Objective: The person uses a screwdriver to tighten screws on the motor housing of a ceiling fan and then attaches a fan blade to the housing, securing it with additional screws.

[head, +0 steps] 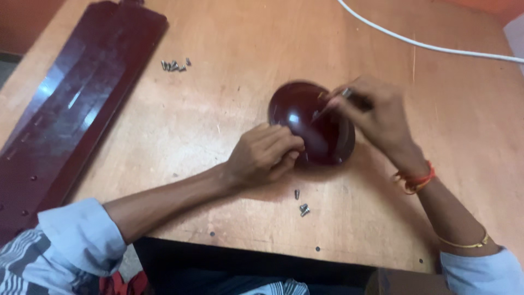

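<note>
Working on one dark maroon dome cover (305, 123), glossy, sitting near the middle of the wooden bench (218, 98), dome side up, rim down toward the bench. It's round, so no real long axis; its rim looks slightly tipped toward the right side. Left hand (265, 153) is curled narrow against the cover's near-left edge, fingers pinched at the rim, touching it. Right hand (376, 117) is closed around one thin tool (333, 105), probably a screwdriver; handle end is inside the fist, shaft runs down-left with its tip on the top of the dome. Tool's long axis is diagonal, upper right to lower left. Screws: one loose group (174, 65) at upper left of the bench, about five or six, too small to count exactly; a second lot (302, 205) just in front of the cover, three visible, one apart from a touching pair. One long dark maroon fan blade (71, 109) lies flat along the left of the bench, long axis running from near-left to far-right, well apart from the cover. One white cable (426, 46) crosses the far right corner. Right wrist carries orange thread bands (417, 180) and a thin gold bangle (464, 243) further up the forearm.
</note>
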